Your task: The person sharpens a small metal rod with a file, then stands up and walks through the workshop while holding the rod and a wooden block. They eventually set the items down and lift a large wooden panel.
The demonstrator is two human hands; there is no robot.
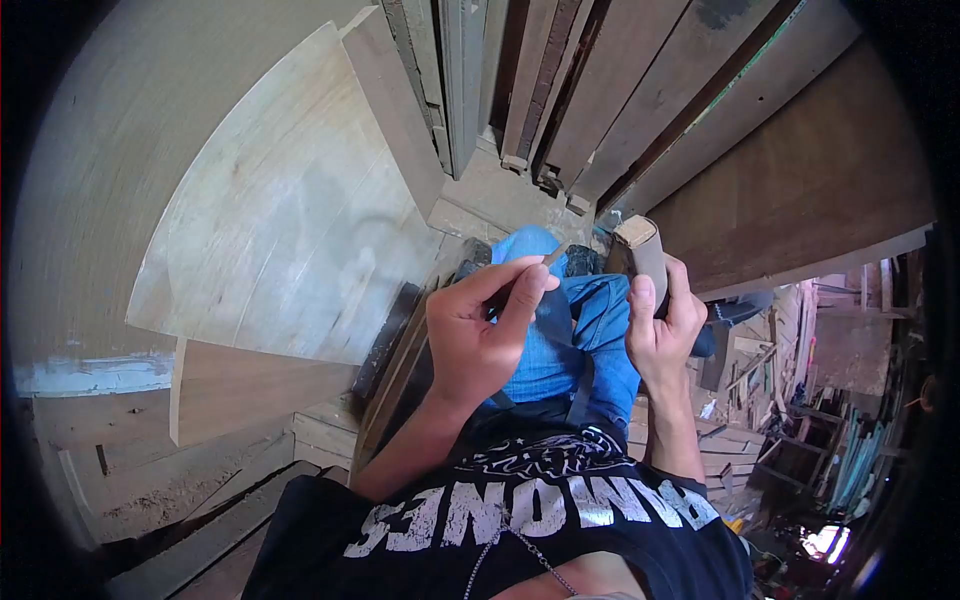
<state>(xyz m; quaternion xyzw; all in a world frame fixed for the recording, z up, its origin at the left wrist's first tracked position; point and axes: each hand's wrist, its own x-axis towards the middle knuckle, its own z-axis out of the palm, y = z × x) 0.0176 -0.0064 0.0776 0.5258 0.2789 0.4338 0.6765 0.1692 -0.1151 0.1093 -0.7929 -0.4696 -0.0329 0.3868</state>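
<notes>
My left hand (485,320) is raised over my lap, thumb and forefinger pinching a small thin brownish strip (556,254). What the strip is made of is hard to tell. To its right, my right hand (665,325) is closed around a block (648,265) that looks like a sanding block, with a pale rough end and a grey-brown covering around its sides. The two hands are apart, both above my jeans (545,345).
A curved pale wooden panel (270,220) stands close on my left, edged by a board (395,115). Several long planks (630,95) lean ahead, and a brown curved panel (810,190) is on the right. Behind it lies cluttered timber (850,460).
</notes>
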